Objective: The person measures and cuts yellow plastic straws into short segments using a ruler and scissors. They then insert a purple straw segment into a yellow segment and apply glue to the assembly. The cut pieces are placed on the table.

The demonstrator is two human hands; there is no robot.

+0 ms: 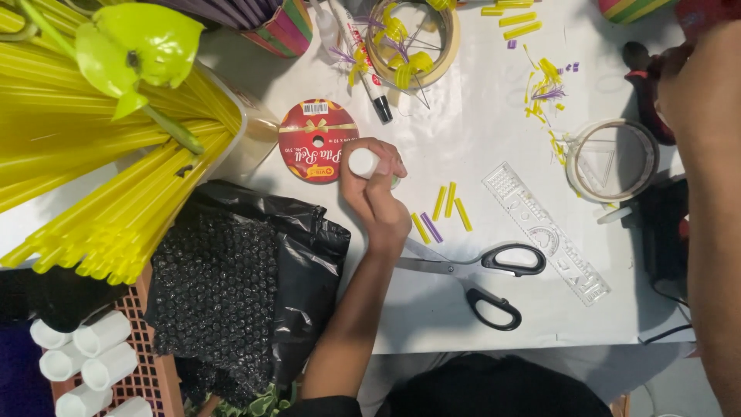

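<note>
While I watch from the head camera, the left hand rests on the white counter with its fingers curled tight around a small white cylinder, smooth and matte like a plastic tube or cap, whose round end faces up toward the camera so that its long axis runs down into the fist. That cylinder sits just beside the red ribbon spool, a flat glossy disc with a centre hole, on the hand's left. The right hand is up at the far right edge, well apart from the cylinder; it seems to close on a dark tool with red grips, but the view is too cropped for me to tell its grasp. So the left hand is the nearer one by far. To the right of the left hand lie short cut straw pieces, yellow and one purple, thin and stiff, lying roughly parallel. Below them are black-handled scissors, blades shut, pointing toward the left wrist, and a clear plastic stencil ruler lying on a diagonal. A bundle of long yellow straws fans out at the left, above a crinkled black plastic bag.
</note>
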